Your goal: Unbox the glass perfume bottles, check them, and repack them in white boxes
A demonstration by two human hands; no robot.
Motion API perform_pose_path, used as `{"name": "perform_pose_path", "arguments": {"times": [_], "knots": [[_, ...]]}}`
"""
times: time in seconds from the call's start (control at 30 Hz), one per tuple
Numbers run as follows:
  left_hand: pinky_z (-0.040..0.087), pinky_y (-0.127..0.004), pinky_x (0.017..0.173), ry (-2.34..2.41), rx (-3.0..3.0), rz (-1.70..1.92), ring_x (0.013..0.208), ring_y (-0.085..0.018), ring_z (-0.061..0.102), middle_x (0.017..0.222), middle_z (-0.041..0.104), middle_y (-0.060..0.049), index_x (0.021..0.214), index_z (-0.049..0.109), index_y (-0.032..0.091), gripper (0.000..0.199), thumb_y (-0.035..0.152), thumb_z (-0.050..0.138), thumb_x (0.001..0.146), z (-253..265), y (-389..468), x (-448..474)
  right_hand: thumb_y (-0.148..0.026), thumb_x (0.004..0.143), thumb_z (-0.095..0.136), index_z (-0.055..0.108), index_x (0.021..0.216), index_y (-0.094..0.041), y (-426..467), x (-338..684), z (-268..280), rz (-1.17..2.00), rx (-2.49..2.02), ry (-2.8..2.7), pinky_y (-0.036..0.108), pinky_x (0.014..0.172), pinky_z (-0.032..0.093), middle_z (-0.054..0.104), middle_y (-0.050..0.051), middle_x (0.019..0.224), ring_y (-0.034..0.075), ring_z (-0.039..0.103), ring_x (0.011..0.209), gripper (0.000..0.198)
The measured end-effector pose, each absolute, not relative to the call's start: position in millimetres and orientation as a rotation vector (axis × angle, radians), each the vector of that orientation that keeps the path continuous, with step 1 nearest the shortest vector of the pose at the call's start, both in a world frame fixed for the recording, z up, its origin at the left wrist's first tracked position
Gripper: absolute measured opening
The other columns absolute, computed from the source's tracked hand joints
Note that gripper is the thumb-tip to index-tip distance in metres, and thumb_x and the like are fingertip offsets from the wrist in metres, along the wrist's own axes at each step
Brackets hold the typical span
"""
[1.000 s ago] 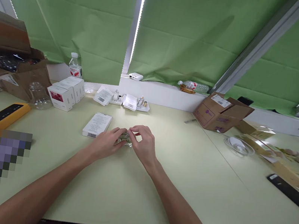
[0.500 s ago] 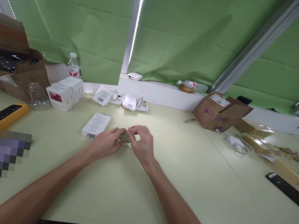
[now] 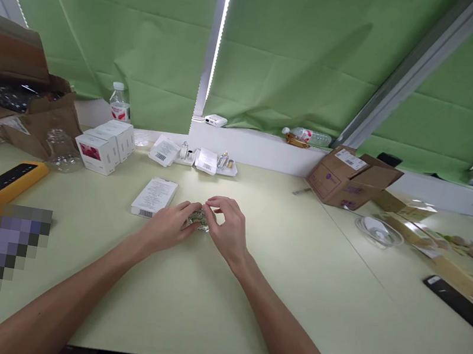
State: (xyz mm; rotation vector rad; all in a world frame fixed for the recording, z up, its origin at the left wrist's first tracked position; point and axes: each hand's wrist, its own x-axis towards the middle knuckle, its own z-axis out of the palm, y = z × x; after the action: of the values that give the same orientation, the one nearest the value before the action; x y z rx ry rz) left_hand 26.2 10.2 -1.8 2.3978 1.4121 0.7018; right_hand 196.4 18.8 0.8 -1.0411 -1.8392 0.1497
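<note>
At the middle of the table a small clear glass bottle (image 3: 199, 221) shows between my hands, low against the tabletop. My left hand (image 3: 171, 221) has its fingers wrapped round the bottle's left side. Thumb and fingertips of my right hand (image 3: 226, 226) are pinched together at the top of the bottle; whatever tiny part they grip is covered by the fingers. A flat white box (image 3: 155, 197) with printed text and a barcode lies just beyond my left hand.
Behind stand small bottles in white trays (image 3: 227, 169). White cartons (image 3: 104, 147), a clear plastic jar (image 3: 62, 152) and a yellow power strip (image 3: 11, 180) are at left. An open cardboard box (image 3: 348, 180), a coiled white cable (image 3: 378, 230) and a black bar (image 3: 462, 308) lie at right.
The whole view has shifted slightly. Both hands keep almost the same grip, and a little more of the glass bottle shows between them.
</note>
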Motion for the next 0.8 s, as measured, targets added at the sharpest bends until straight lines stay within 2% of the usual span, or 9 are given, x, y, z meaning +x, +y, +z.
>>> {"name": "perform_pose_path", "arguments": {"times": [0.47,0.8], "knots": [[0.043,-0.028,0.061,1.399,2.405,0.705,0.073,-0.017,0.062,0.102,0.06,-0.003,0.119,0.048,0.027,0.029,0.038,0.04,0.093,-4.2,11.5,25.9,-0.028,0.091,0.05,0.062,0.092,-0.024,17.1,195.6,4.2,0.141,-1.051,-1.837,0.033,0.068,0.055,0.067,0.005,0.094,0.021,0.06,0.093,0.013],[0.043,-0.028,0.061,1.434,2.389,0.703,0.076,-0.018,0.062,0.102,0.061,-0.004,0.122,0.046,0.027,0.032,0.037,0.04,0.092,-3.2,10.1,26.9,-0.027,0.096,0.04,0.062,0.092,-0.023,20.3,205.2,14.8,0.086,-1.056,-1.753,0.035,0.083,0.049,0.068,0.005,0.092,0.019,0.06,0.092,0.023]]}}
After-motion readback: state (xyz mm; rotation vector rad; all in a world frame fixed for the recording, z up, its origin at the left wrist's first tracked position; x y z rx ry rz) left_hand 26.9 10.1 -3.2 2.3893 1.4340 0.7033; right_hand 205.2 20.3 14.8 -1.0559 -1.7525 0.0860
